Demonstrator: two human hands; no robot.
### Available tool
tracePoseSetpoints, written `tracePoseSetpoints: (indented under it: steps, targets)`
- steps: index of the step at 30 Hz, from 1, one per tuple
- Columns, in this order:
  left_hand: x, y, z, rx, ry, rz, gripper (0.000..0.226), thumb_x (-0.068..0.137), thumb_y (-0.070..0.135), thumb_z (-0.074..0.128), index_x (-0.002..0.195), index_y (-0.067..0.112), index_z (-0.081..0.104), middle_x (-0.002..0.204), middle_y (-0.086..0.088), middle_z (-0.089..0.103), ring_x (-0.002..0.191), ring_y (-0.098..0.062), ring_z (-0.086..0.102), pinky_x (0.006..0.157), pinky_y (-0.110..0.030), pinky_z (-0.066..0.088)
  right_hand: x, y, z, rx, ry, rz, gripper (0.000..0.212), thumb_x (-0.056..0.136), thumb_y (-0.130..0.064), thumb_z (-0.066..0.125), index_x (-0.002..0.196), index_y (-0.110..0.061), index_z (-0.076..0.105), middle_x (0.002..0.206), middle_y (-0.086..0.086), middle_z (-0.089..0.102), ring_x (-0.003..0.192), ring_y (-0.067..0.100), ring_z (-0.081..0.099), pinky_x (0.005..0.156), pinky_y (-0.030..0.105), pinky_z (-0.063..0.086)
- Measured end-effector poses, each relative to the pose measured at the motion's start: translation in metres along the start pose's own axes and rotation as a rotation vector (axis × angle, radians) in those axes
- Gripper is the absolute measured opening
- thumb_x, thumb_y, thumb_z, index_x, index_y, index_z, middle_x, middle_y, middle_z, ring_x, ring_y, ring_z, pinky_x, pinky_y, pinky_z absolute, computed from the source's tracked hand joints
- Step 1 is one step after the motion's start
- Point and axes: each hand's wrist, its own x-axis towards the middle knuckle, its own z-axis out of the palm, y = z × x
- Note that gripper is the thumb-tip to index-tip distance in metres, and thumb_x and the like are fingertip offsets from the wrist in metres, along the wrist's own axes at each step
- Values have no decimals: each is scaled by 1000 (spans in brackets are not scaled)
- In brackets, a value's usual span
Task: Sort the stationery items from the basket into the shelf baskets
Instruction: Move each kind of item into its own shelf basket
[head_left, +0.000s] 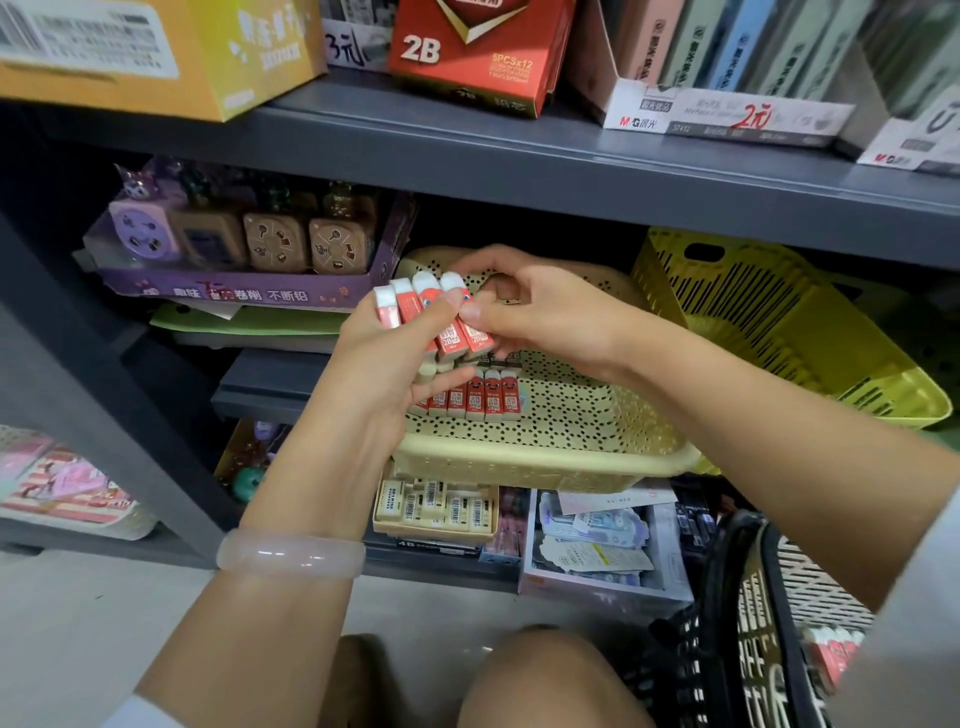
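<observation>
Erasers, small white blocks in red paper sleeves (434, 312), sit fanned in the left hand (387, 364), which is clenched around a row of about four. The right hand (540, 312) meets them from the right, thumb and forefinger pinching the rightmost one as if to draw it off.

Just beyond and below the hands, on the middle shelf, lies the cream perforated plastic basket (545, 462). A neat row of the same red-sleeved erasers (480, 397) already stands in its left part, with more behind; the right part of its floor is bare. So some of the sorting looks done, and the handful is likely headed there next.

Further right on that shelf the yellow slotted plastic basket (779, 322) tilts, its contents hidden. Near right, by the person's knee, the black-and-cream mesh carrying basket (753, 623) shows a few red-sleeved items (831, 660), so work remains.
</observation>
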Motion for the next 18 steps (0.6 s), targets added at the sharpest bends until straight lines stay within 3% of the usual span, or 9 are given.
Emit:
tracePoseSetpoints:
  steps: [3,6,9,11,14,16,18]
  targets:
    - [1,0,-1,-11,9,-15,14,79,17,71,89,19,62,80,-1,73,68,-16,71,50,-25,54,2,5,1,124,51,11,18,86,-11,62,98,-22,51,86,5,56,69,11,60,63,19,52]
    - [2,-1,-1,-10,25,-2,14,79,15,71,87,19,60,73,1,71,64,-16,71,49,-25,54,3,13,-1,339,113,6,15,86,-7,61,94,-16,52,78,2,65,70,10,65,65,21,55]
    - [2,-2,0,-30,30,4,14,79,13,71,85,18,60,65,5,71,60,-14,70,49,-25,54,5,23,-16,534,305,82,12,86,-5,58,91,-15,59,75,-5,71,68,6,68,65,21,56]
    - [2,-1,-1,-51,31,-1,13,79,13,71,85,17,60,62,6,70,60,-13,70,50,-26,54,7,33,-25,362,400,307,12,87,-5,57,85,-16,60,84,0,68,64,6,64,55,18,54]
    - [3,0,-2,-73,32,-22,13,78,15,71,84,17,60,62,5,71,62,-14,70,51,-26,54,10,52,-24,-349,147,753,14,92,-20,52,82,-13,59,77,1,59,61,8,50,62,16,46]
    - [4,1,-2,-99,38,-40,12,78,16,72,83,18,61,63,3,71,63,-14,70,51,-26,54,14,62,-19,-456,77,826,25,94,-22,50,108,-2,57,92,9,65,65,13,50,78,23,47]
    - [4,1,-2,-115,44,-49,13,77,17,72,83,18,61,64,2,72,63,-15,71,51,-27,54,17,66,-14,-415,115,821,43,95,-20,48,128,6,42,117,19,63,62,14,49,77,24,48]
